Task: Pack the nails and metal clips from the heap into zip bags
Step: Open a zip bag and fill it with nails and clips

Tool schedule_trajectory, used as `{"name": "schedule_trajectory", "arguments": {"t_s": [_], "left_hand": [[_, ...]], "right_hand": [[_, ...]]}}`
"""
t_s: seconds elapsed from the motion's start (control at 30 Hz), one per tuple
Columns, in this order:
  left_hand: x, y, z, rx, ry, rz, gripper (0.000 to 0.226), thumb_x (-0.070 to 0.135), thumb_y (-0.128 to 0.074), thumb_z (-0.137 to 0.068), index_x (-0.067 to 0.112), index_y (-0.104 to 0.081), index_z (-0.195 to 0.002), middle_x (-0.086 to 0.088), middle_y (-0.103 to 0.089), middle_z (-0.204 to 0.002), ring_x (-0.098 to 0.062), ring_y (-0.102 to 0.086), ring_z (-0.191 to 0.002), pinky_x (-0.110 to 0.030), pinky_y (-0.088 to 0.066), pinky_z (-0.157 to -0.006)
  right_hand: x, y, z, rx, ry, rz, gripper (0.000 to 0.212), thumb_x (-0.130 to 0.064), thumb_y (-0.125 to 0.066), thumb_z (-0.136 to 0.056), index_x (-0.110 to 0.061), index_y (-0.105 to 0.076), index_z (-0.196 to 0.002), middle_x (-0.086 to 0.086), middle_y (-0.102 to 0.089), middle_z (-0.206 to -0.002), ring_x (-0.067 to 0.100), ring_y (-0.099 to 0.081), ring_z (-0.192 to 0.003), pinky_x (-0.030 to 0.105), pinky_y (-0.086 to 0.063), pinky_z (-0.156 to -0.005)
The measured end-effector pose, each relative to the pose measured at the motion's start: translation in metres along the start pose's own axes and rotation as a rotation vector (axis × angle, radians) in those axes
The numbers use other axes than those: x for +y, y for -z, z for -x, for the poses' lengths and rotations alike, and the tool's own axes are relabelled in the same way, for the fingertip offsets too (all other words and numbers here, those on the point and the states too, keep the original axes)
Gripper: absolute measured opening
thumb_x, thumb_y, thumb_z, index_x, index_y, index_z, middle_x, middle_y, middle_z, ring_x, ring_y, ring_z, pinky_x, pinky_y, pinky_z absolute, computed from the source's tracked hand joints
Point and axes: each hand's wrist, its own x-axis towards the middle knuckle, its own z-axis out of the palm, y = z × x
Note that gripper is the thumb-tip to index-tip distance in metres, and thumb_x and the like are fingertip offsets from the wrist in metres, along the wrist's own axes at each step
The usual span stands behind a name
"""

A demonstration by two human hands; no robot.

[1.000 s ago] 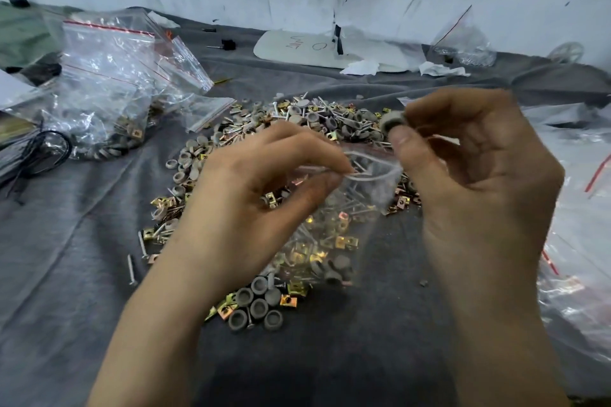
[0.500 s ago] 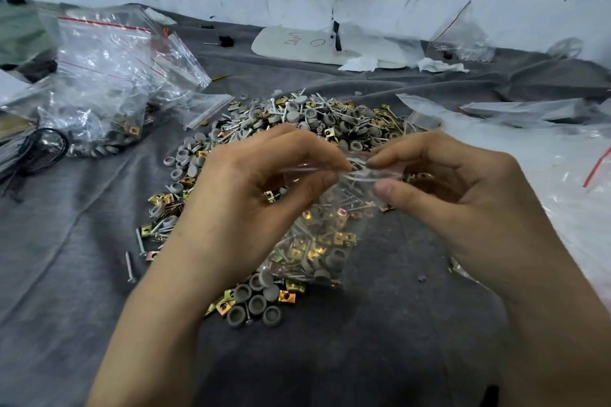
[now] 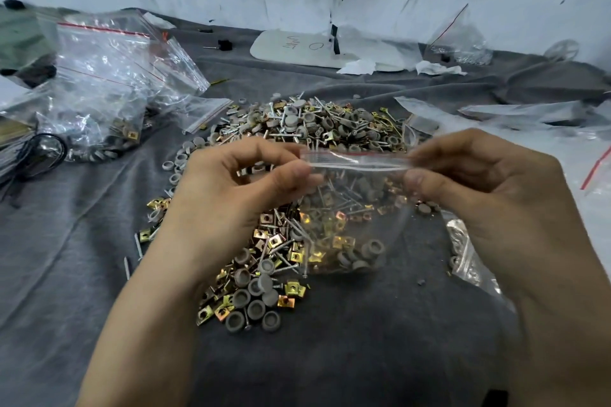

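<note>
A small clear zip bag hangs between my hands above the heap; nails, gold clips and grey caps lie in its bottom. My left hand pinches the left end of its red-lined zip strip between thumb and fingers. My right hand pinches the right end, and the strip is stretched flat between them. The heap of nails, gold metal clips and grey round caps spreads over the grey cloth behind and under the bag.
Filled zip bags are piled at the left beside black cables. Empty clear bags lie at the right. A white board and crumpled paper sit near the wall.
My right hand dropped from above the bag's mouth, where it held a grey cap, to the zip strip. Both hands then drew apart, pulling the strip flat.
</note>
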Motion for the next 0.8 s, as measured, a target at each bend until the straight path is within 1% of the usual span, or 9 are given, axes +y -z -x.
{"name": "schedule_trajectory", "arguments": {"t_s": [0.07, 0.2, 0.27, 0.3, 0.4, 0.43, 0.57, 0.63, 0.8], "left_hand": [[-0.001, 0.001, -0.001, -0.018, -0.023, -0.069, 0.009, 0.026, -0.075, -0.064, 0.019, -0.074, -0.069, -0.003, -0.075, -0.099, -0.023, -0.073, -0.084, -0.028, -0.06, -0.074], [0.0, -0.005, 0.0, -0.035, -0.082, -0.135, 0.011, 0.029, -0.076, -0.073, 0.019, -0.071, -0.075, 0.002, -0.074, -0.097, -0.051, -0.061, -0.087, -0.051, -0.055, -0.082], [0.001, -0.009, 0.001, -0.048, -0.091, -0.17, 0.015, 0.034, -0.073, -0.074, 0.02, -0.07, -0.078, 0.006, -0.075, -0.096, -0.05, -0.06, -0.088, -0.058, -0.051, -0.084], [0.001, -0.01, 0.001, -0.057, -0.091, -0.175, 0.017, 0.036, -0.072, -0.072, 0.02, -0.07, -0.078, 0.008, -0.075, -0.096, -0.045, -0.064, -0.087, -0.056, -0.052, -0.083], [0.002, -0.013, 0.0, -0.084, -0.093, -0.163, 0.014, 0.03, -0.071, -0.072, 0.016, -0.067, -0.076, 0.012, -0.074, -0.096, -0.017, -0.072, -0.079, -0.027, -0.059, -0.072], [0.001, -0.014, 0.0, -0.087, -0.09, -0.163, 0.013, 0.028, -0.069, -0.072, 0.016, -0.066, -0.076, 0.012, -0.074, -0.097, -0.013, -0.072, -0.081, -0.023, -0.058, -0.072], [-0.001, -0.013, -0.001, -0.07, -0.124, -0.204, 0.012, 0.025, -0.076, -0.077, 0.021, -0.066, -0.071, 0.009, -0.07, -0.107, -0.006, -0.069, -0.088, -0.02, -0.054, -0.07], [-0.002, -0.013, -0.001, -0.058, -0.14, -0.198, 0.01, 0.021, -0.071, -0.076, 0.026, -0.067, -0.068, 0.008, -0.069, -0.107, -0.006, -0.068, -0.09, -0.024, -0.053, -0.071], [-0.002, -0.016, 0.0, -0.072, -0.149, -0.143, 0.009, 0.016, -0.067, -0.076, 0.021, -0.063, -0.07, 0.009, -0.07, -0.101, -0.008, -0.067, -0.089, -0.021, -0.053, -0.07]], "right_hand": [[0.002, 0.002, 0.001, 0.002, -0.061, -0.051, 0.015, -0.02, -0.075, -0.059, -0.021, -0.073, -0.074, -0.004, -0.074, -0.073, 0.008, -0.07, -0.067, 0.013, -0.053, -0.062], [0.008, 0.005, 0.0, -0.028, -0.161, -0.139, 0.018, -0.025, -0.073, -0.055, -0.022, -0.077, -0.073, 0.0, -0.072, -0.067, 0.009, -0.066, -0.061, 0.015, -0.053, -0.061], [0.011, 0.005, -0.001, -0.026, -0.187, -0.172, 0.02, -0.028, -0.073, -0.052, -0.024, -0.077, -0.071, 0.0, -0.07, -0.065, 0.01, -0.064, -0.061, 0.018, -0.054, -0.063], [0.012, 0.005, -0.001, -0.028, -0.194, -0.192, 0.021, -0.03, -0.074, -0.05, -0.024, -0.077, -0.07, 0.0, -0.069, -0.064, 0.01, -0.062, -0.061, 0.018, -0.054, -0.063], [0.014, 0.006, -0.002, -0.039, -0.195, -0.235, 0.025, -0.033, -0.074, -0.047, -0.022, -0.077, -0.069, 0.0, -0.068, -0.063, 0.01, -0.061, -0.061, 0.017, -0.053, -0.062], [0.014, 0.006, -0.002, -0.041, -0.193, -0.235, 0.025, -0.033, -0.074, -0.047, -0.022, -0.077, -0.069, 0.0, -0.068, -0.063, 0.01, -0.061, -0.061, 0.017, -0.053, -0.061], [0.017, 0.004, -0.002, -0.034, -0.187, -0.227, 0.024, -0.034, -0.074, -0.047, -0.022, -0.077, -0.068, 0.001, -0.068, -0.063, 0.012, -0.061, -0.062, 0.02, -0.053, -0.061], [0.017, 0.004, -0.002, -0.034, -0.178, -0.244, 0.024, -0.034, -0.074, -0.047, -0.022, -0.077, -0.067, -0.001, -0.068, -0.063, 0.01, -0.062, -0.062, 0.019, -0.053, -0.062], [0.018, 0.005, -0.003, -0.033, -0.148, -0.268, 0.023, -0.035, -0.075, -0.049, -0.022, -0.076, -0.067, -0.002, -0.068, -0.064, 0.009, -0.061, -0.064, 0.019, -0.053, -0.065]]}}
